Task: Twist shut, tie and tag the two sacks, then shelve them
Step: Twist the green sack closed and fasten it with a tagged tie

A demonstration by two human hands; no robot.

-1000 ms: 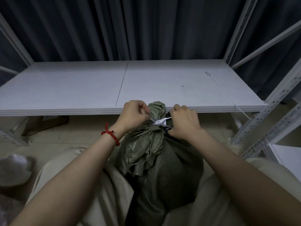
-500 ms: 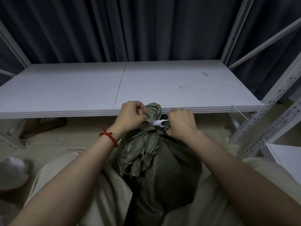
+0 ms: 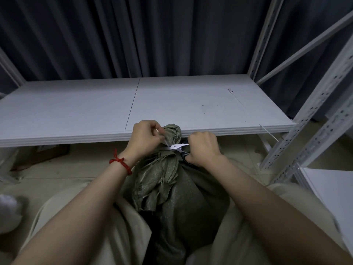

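Against the green woven sack's (image 3: 172,188) twisted neck, the right hand (image 3: 203,148) grips scissors (image 3: 178,146); the left hand (image 3: 146,137) pinches what looks like the tie's tail. Blades could nick the sack or cut the tie itself.

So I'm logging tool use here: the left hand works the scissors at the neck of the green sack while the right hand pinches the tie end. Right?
Not quite: the hands are swapped. The head view shows the right hand working the scissors at the neck of the green sack, while the left hand, the one with the red wrist cord, pinches the tie end.
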